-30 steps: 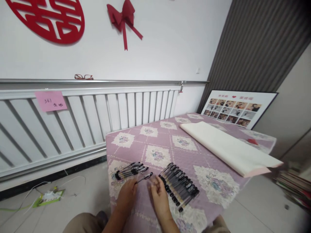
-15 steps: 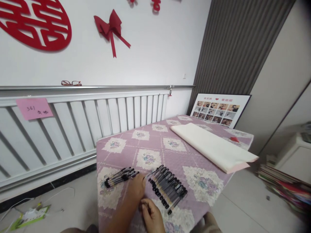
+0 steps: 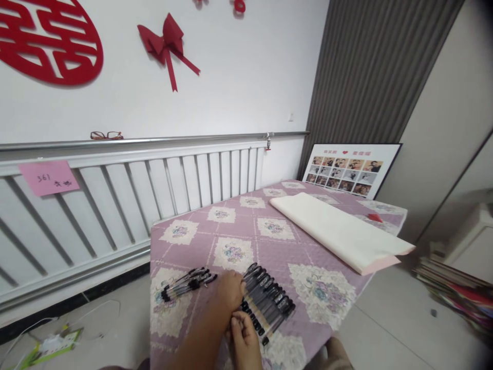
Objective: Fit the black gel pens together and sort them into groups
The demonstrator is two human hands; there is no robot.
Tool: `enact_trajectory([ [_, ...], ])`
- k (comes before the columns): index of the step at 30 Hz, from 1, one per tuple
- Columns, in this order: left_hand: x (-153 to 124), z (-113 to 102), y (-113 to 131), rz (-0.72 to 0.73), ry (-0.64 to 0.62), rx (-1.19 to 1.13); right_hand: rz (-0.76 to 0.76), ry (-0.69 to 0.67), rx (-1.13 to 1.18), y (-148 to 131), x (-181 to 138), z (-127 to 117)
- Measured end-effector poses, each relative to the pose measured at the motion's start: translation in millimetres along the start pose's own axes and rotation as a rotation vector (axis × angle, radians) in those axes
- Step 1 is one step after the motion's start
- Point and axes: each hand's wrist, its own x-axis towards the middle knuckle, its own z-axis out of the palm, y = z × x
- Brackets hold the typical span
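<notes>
A row of black gel pens [image 3: 269, 295] lies side by side on the floral tablecloth, slanting towards the lower right. My left hand [image 3: 231, 290] is closed at the row's left end, its fingers around a pen that they mostly hide. Just below it, my right hand [image 3: 245, 336] is curled, thumb against fingers, beside the lower black ends of the pens. What it may hold is hidden. Left of my left hand lies a looser bunch of similar pens [image 3: 187, 283], some crossing each other.
A folded cream sheet [image 3: 335, 231] covers part of the purple tablecloth [image 3: 239, 221]. Behind it leans a photo board [image 3: 342, 172]. A small red item [image 3: 375, 218] lies near the table's right edge. A white radiator [image 3: 177, 185] runs along the wall; a power strip [image 3: 54, 347] is on the floor.
My left hand has moved right, carrying a pen from the gap between the groups to the row's left end. My right hand has shifted slightly up and right. The view has turned a little.
</notes>
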Motion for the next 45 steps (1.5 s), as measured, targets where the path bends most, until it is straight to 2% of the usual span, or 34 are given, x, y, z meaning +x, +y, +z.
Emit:
enact_trajectory([
  [5, -2.7, -2.4, -1.4, 0.056, 0.013, 0.010, 0.006, -0.030, -0.062, -7.2, -1.3, -0.7],
  [8, -12.3, -5.4, -12.2, 0.053, 0.052, 0.009, 0.026, -0.079, -0.102, -8.8, -1.6, -2.7],
  [11, -28.3, -12.8, -35.6, -0.007, 0.103, 0.016, 0.061, -0.108, -0.117, -5.4, -0.5, -3.6],
  [18, -72.1, -34.5, -112.4, -0.221, 0.218, 0.102, 0.031, -0.098, -0.208, -4.8, 0.2, 1.6],
  [21, -83.9, -34.2, -130.6, -0.240, 0.213, 0.185, 0.028, -0.134, -0.260, -11.3, -1.0, 3.7],
  [30, -93.1, -31.1, -133.1, -0.220, 0.244, 0.180, -0.094, -0.207, -0.504, -6.4, -1.8, 5.1],
  [35, -93.9, -30.4, -135.6, -0.225, 0.238, 0.148, -0.189, -0.208, -0.605, 1.0, 4.4, 15.8],
  [41, -93.2, -29.1, -136.8, -0.240, 0.220, 0.151, -0.430, -0.202, -0.781, 1.6, 40.0, 41.8],
  [45, -93.5, -26.7, -138.4, -0.248, 0.221, 0.152, -0.506, -0.251, -0.997, 4.0, 68.0, 58.4],
])
